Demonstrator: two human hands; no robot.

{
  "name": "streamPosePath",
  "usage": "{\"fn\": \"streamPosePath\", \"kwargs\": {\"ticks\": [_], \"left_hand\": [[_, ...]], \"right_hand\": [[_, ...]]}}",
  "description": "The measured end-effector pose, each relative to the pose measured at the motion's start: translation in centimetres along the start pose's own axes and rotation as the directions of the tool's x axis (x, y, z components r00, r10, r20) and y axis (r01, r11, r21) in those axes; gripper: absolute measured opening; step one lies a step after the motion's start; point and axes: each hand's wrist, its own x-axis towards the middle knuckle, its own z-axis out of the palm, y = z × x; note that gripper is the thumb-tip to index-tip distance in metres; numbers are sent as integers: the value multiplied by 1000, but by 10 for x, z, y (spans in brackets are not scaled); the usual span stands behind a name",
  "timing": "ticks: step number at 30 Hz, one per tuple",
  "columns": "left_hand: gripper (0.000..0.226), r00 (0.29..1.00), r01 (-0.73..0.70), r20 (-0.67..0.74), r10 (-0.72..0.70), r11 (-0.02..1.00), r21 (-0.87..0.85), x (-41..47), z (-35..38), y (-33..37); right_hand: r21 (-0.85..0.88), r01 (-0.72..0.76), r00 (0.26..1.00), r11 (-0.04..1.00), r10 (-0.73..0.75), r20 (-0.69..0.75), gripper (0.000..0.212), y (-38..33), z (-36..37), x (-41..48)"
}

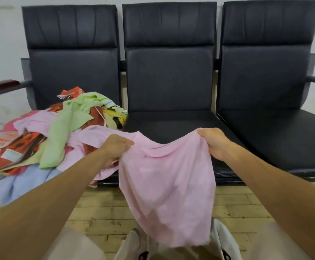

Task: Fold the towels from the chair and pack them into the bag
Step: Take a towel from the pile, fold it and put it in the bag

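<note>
A pink towel (168, 188) hangs in front of the middle chair seat, its top edge stretched between my hands. My left hand (115, 147) pinches the left part of that edge, and more pink cloth trails from it back toward the pile. My right hand (214, 141) grips the right corner. The towel's lower half droops down over the floor. A heap of towels (59, 132) in green, pink, blue, yellow and orange print covers the left chair seat. No bag is identifiable in view.
Three black padded chairs stand in a row against the wall; the middle seat (168, 124) and the right seat (276, 132) are bare. Wooden floor (104, 209) lies below. My white shoes (134, 244) show at the bottom edge.
</note>
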Motion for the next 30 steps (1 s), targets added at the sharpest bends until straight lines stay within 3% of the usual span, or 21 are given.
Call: {"fn": "streamPosePath", "kwargs": {"ticks": [3, 6, 10, 13, 18, 21, 23, 25, 27, 30], "left_hand": [[26, 982, -146, -68, 176, 939, 313, 3, -18, 15], [21, 961, -143, -156, 230, 889, 435, 3, -44, 38], [18, 941, -155, -263, 212, 963, 222, -2, -76, 70], [18, 951, -154, -275, 138, 987, -35, -11, -91, 90], [15, 968, -108, -252, 12, 923, -370, -36, -105, 127], [19, 980, -137, -192, 54, 883, -449, -51, -111, 146], [32, 970, -215, -184, 157, 907, -362, -55, -113, 153], [38, 922, -311, -256, 291, 950, -40, -57, -113, 158], [33, 840, -371, -296, 455, 879, 299, -61, -112, 165], [34, 758, -402, -283, 587, 763, 507, -64, -115, 177]], "right_hand": [[72, 178, 979, 981, -169, -114, 28, -14, -1, -6], [109, 305, 936, 946, -276, -217, 24, -36, -7, -16], [146, 382, 893, 913, -324, -312, 21, -70, -17, -25], [192, 399, 887, 896, -325, -327, 21, -97, -24, -35], [296, 433, 885, 852, -339, -319, 26, -135, -32, -61], [344, 456, 881, 821, -361, -306, 30, -148, -39, -73], [342, 480, 869, 808, -384, -312, 33, -157, -44, -81], [327, 509, 852, 796, -414, -319, 31, -165, -49, -87], [302, 540, 831, 786, -442, -338, 25, -172, -55, -91], [231, 584, 790, 778, -479, -384, 20, -177, -67, -91]]}}
